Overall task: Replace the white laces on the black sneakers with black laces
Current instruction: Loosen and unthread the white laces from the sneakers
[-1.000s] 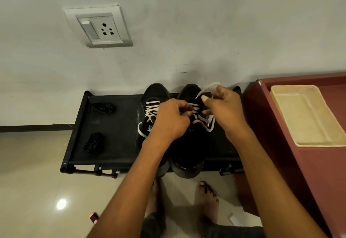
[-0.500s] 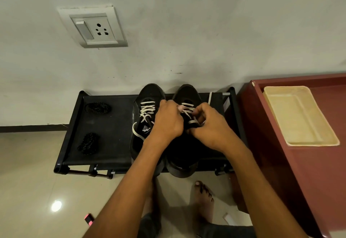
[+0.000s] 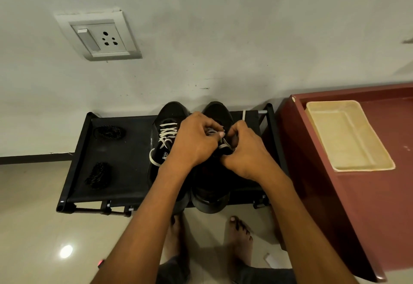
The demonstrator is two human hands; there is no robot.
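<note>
Two black sneakers stand side by side on a low black rack point(image 3: 116, 189), toes toward the wall and heels toward the person, so each shoe's long axis runs straight away from the body. Both hands meet over the right sneaker point(image 3: 214, 185). The left hand point(image 3: 194, 140) is curled above its eyelets with the fingertips pinched together; it seems to hold a strand of the white lace point(image 3: 223, 146), though the fingers hide the contact. The right hand point(image 3: 248, 151) is curled too, thumb and fingers closing on the same lace just beside the left hand. A loose end of that lace point(image 3: 244, 115) trails over the far rail of the rack, to the right of the toe.

The left sneaker point(image 3: 165, 149) is fully laced in white and nobody touches it; it lies just beside the left wrist, so the left hand is the nearer one for it.

Two coils of black lace point(image 3: 108, 132) point(image 3: 98, 175) lie on the rack's left half, well apart from the shoes and on the left hand's side.

On the red surface point(image 3: 335, 194) to the right sits a shallow cream tray point(image 3: 312, 113) with nothing in it; by my reckoning the pulled white laces could go there, nearer the right hand
</note>
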